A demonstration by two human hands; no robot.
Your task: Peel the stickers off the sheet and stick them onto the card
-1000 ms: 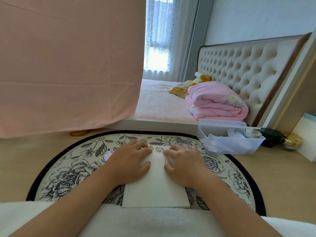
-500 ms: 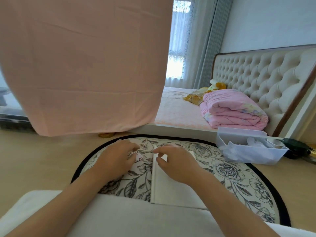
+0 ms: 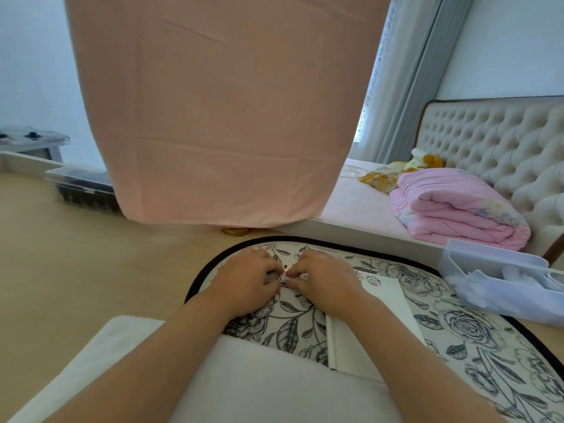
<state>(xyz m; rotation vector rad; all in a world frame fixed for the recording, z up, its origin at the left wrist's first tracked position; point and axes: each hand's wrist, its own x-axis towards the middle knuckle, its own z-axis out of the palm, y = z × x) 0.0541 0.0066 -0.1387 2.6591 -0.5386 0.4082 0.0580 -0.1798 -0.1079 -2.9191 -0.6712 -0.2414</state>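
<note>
Head view looks down on a round fabric mat printed with black-and-grey roses and edged in black (image 3: 457, 325). Over the mat's middle, the left hand (image 3: 244, 279) and right hand (image 3: 323, 279) meet fingertip to fingertip, all fingers curled in. Between them they pinch a small pale, pinkish sticker sheet (image 3: 282, 279), most of it hidden by the fingers. The left hand seems to steady it while the right picks at its edge, so I judge a sticker is being peeled.

A plain white rectangular card (image 3: 378, 325) lies flat on the mat's right half, under the right forearm and apart from the sheet. Its visible face looks nearly bare. A tiny flower shape at its far corner may be a placed sticker or only the mat's print. Most of the sticking seems left to do. No brand, label or writing can be read.
</note>
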